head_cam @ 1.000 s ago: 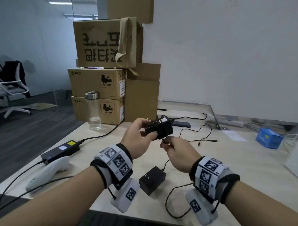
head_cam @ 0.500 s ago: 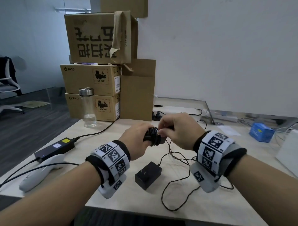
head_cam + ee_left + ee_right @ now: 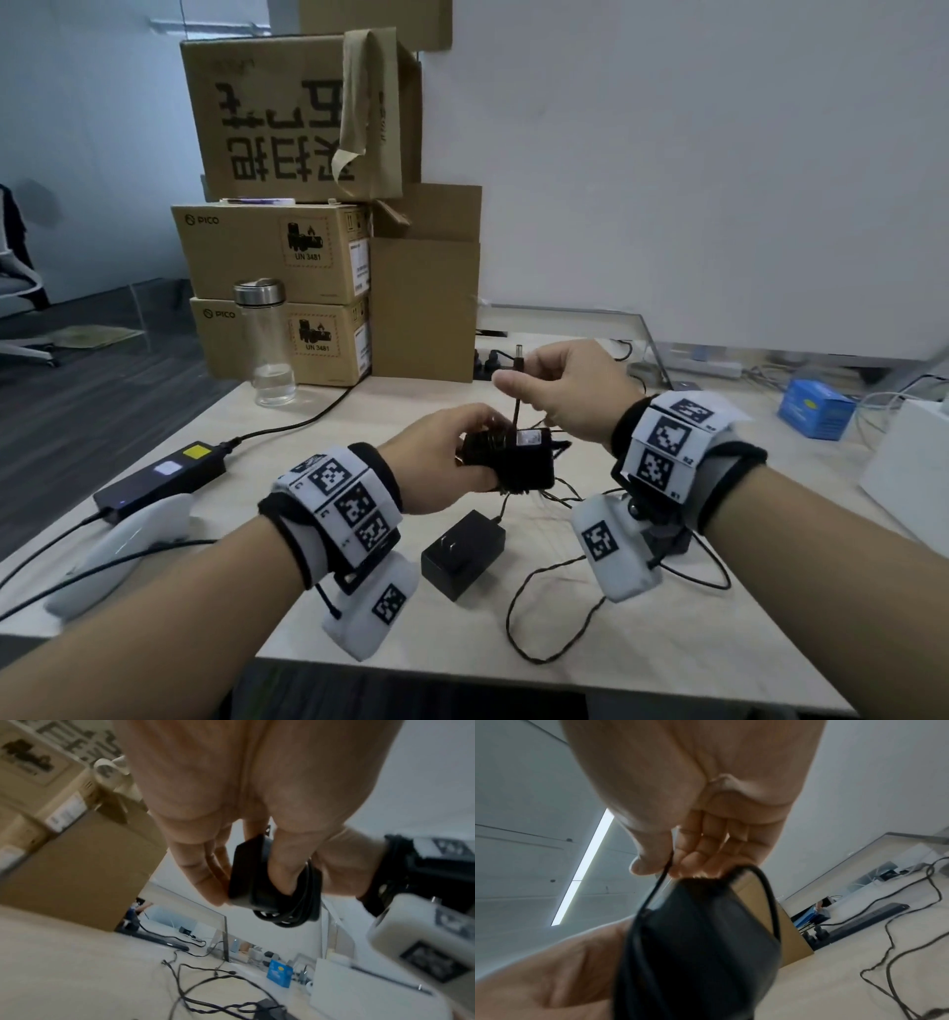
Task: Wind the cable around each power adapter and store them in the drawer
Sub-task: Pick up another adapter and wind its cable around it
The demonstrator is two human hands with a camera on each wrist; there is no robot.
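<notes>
- Power adapter is a small black block held in the air above the near middle of the desk, between the two hands, with several turns of its cable already lying round its body.
- It looks hard-shelled and fairly light, with smooth plastic faces that could slip; the safest hold is probably across its flat sides, clear of the wound turns, which is roughly where it is held.
- Its cable is thin, limp and springy-looking, so the loops will likely loosen unless a finger pins them; the free end is best taken just behind the barrel plug.
- The left hand comes in from the left and is clamped on the block: in the left wrist view the fingers curl over it and press on the coils while the thumb bears on the opposite side.
- The right hand sits above and slightly farther away, palm down, pinching the cable between thumb and curled fingers, with the plug tip sticking out to the left of the hand and the strand running straight down to the block.
- A second adapter lies on the desk nearer the person, its own cable loose and unwound to the right.
- No drawer shows in any view.
</notes>
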